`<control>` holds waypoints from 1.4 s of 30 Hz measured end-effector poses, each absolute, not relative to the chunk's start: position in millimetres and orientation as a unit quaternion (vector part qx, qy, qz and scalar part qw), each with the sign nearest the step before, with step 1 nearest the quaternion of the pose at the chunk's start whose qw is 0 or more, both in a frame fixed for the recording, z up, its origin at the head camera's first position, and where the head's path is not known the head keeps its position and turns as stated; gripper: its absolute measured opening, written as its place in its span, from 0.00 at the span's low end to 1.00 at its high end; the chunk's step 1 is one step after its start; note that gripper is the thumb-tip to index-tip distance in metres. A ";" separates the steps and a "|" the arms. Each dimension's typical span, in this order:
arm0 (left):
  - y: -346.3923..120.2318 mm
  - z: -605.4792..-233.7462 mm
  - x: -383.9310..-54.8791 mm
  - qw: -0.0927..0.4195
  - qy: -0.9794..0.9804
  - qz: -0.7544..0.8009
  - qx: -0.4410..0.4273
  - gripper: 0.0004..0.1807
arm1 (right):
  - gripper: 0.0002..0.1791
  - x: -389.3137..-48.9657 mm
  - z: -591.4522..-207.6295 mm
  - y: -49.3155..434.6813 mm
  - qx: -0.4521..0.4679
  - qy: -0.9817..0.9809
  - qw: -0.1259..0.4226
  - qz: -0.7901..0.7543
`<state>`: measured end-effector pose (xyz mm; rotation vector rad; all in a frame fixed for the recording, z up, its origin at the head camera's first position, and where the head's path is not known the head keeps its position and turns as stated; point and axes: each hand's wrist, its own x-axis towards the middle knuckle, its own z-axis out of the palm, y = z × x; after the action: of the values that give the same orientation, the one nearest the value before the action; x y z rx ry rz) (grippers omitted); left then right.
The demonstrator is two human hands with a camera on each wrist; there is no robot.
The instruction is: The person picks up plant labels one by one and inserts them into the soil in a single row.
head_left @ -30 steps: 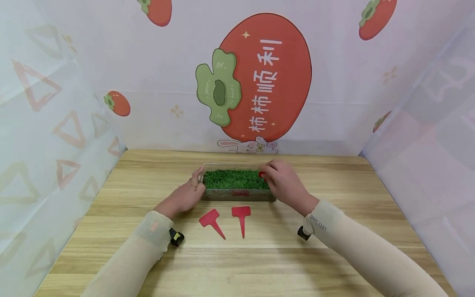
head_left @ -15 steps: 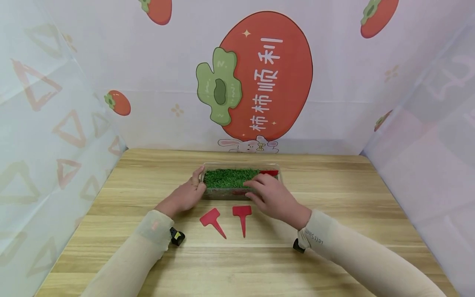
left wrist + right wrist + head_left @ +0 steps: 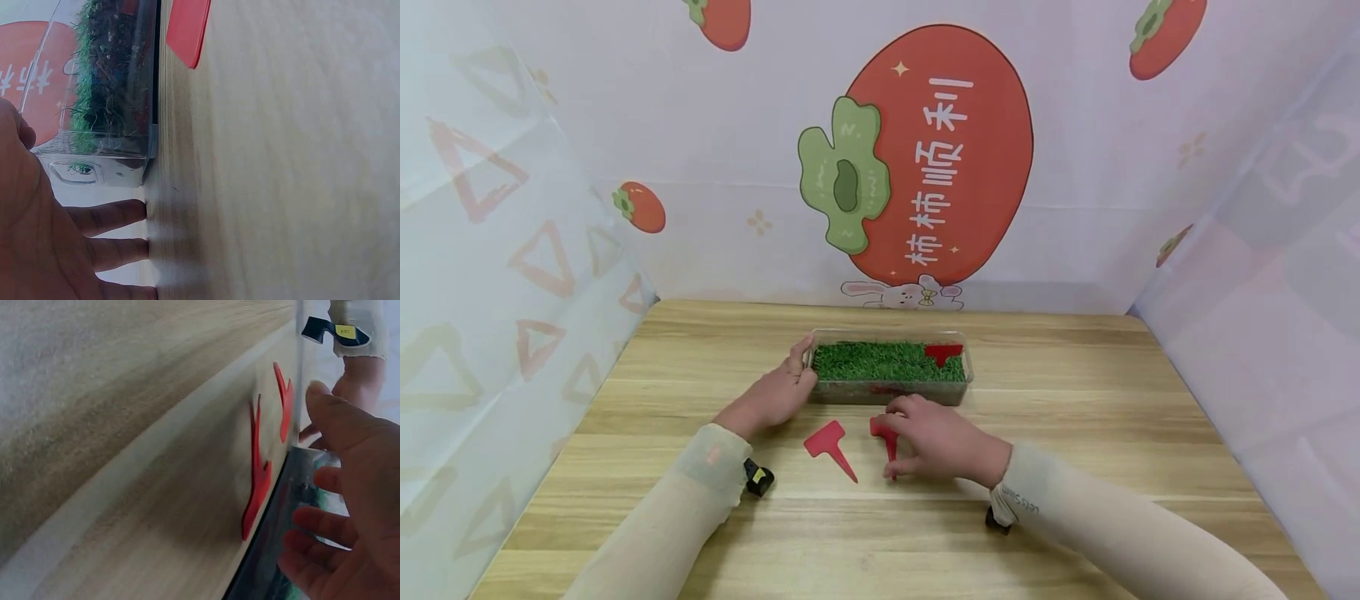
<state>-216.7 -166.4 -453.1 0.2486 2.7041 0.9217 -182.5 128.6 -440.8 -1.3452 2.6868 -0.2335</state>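
A clear plastic box [image 3: 891, 392] holds green artificial grass [image 3: 868, 362] over dark filling. My left hand [image 3: 775, 392] rests at the box's left end; in the left wrist view its thumb lies at the rim and several straight fingers [image 3: 115, 215] reach down to the table. Upright in the grass at the right stands a red T-shaped plant label [image 3: 943, 352]. Two more lie in front of the box, a left plant label [image 3: 827, 440] and a right plant label [image 3: 880, 427]. My right hand [image 3: 936, 437] hovers over the right one, thumb and fingers spread apart around it.
The wood-grain table [image 3: 880, 542] extends to a printed backdrop [image 3: 1075, 250] with persimmon drawings. Patterned sheets stand at both sides. Each wrist carries a black camera, the left wrist camera [image 3: 758, 478] showing a yellow patch.
My right hand has let go of the label in the grass and come back toward me over the right label on the table. The left hand stays at the box end.
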 end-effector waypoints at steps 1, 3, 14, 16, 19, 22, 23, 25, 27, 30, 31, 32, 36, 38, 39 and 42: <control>-166.5 -453.1 -216.8 0.135 0.934 0.318 0.087 0.36 | 0.39 -182.1 -441.8 127.9 -0.442 0.891 0.070 -0.075; -166.8 -453.1 -216.7 0.134 0.934 0.318 0.088 0.36 | 0.41 -182.2 -443.8 126.8 -0.441 0.891 0.079 -0.068; -167.0 -455.4 -218.7 0.129 0.934 0.319 0.091 0.36 | 0.43 -183.2 -452.2 124.6 -0.450 0.889 0.075 -0.045; -167.1 -456.0 -219.0 0.129 0.935 0.318 0.091 0.36 | 0.44 -183.0 -453.0 125.0 -0.451 0.888 0.075 -0.044; -166.8 -457.0 -219.6 0.128 0.936 0.316 0.090 0.36 | 0.44 -182.2 -453.9 125.6 -0.454 0.887 0.074 -0.038; -167.0 -458.1 -220.2 0.126 0.937 0.314 0.088 0.36 | 0.45 -181.6 -454.7 126.1 -0.457 0.886 0.071 -0.034; -167.0 -458.2 -220.3 0.125 0.937 0.314 0.088 0.36 | 0.45 -181.6 -455.3 126.1 -0.458 0.886 0.070 -0.033; -167.1 -457.7 -219.9 0.124 0.937 0.314 0.089 0.36 | 0.45 -181.7 -456.4 126.1 -0.461 0.884 0.067 -0.033; -167.1 -456.5 -219.2 0.125 0.937 0.314 0.089 0.36 | 0.46 -181.9 -457.6 126.0 -0.462 0.884 0.065 -0.036; -166.4 -455.3 -218.2 0.128 0.936 0.316 0.088 0.36 | 0.47 -182.5 -459.5 126.1 -0.459 0.885 0.066 -0.043; -166.2 -455.1 -218.1 0.128 0.936 0.317 0.088 0.36 | 0.47 -182.6 -460.0 126.1 -0.457 0.886 0.066 -0.045; -166.3 -454.9 -218.0 0.129 0.935 0.318 0.088 0.36 | 0.47 -182.9 -460.6 126.1 -0.455 0.887 0.066 -0.047; -166.6 -455.5 -218.2 0.127 0.936 0.316 0.087 0.36 | 0.49 -183.6 -461.5 125.7 -0.449 0.890 0.063 -0.054; -166.9 -455.7 -218.2 0.126 0.936 0.316 0.086 0.36 | 0.51 -184.1 -461.8 125.2 -0.447 0.891 0.061 -0.054; -167.1 -455.8 -218.3 0.125 0.937 0.314 0.088 0.36 | 0.52 -184.2 -462.0 124.9 -0.446 0.891 0.060 -0.054; -167.1 -455.9 -218.4 0.123 0.937 0.316 0.089 0.36 | 0.54 -184.8 -462.7 124.5 -0.445 0.892 0.055 -0.049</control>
<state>-218.4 -167.1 -455.9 0.2591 2.7323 0.9215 -184.8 124.5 -462.7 -1.3514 2.7101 -0.1503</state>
